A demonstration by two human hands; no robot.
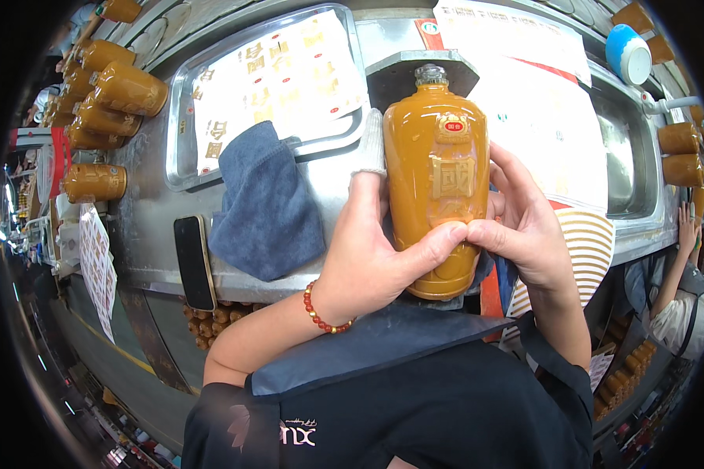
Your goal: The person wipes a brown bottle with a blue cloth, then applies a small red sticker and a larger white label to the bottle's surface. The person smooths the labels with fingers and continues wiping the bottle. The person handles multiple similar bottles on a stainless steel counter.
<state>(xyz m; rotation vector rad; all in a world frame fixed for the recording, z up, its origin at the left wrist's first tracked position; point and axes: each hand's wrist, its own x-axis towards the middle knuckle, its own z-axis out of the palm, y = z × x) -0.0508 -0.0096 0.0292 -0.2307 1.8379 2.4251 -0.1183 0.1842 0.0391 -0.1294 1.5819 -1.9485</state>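
Note:
An amber-brown glass bottle (414, 203) with a clear neck lies tilted in front of me, its front facing up. A small red and gold emblem and a square gold character decal show on it. My left hand (379, 254) is closed around its left side, with white fabric covering some fingers. My right hand (528, 227) wraps the right side. Both thumbs press on the lower front, their tips almost meeting just below the gold square. What lies under the thumbs is partly hidden. A dark angled metal rest (379, 78) stands behind the bottle's neck.
A metal tray (181, 168) with a sheet of gold decals (289, 70) is at the back left. Nearer are a blue cloth (262, 211) and a phone (195, 262). Several brown bottles (129, 87) stand far left. Right are white sheets (547, 117), a sink (637, 148) and a co-worker's hand (687, 227).

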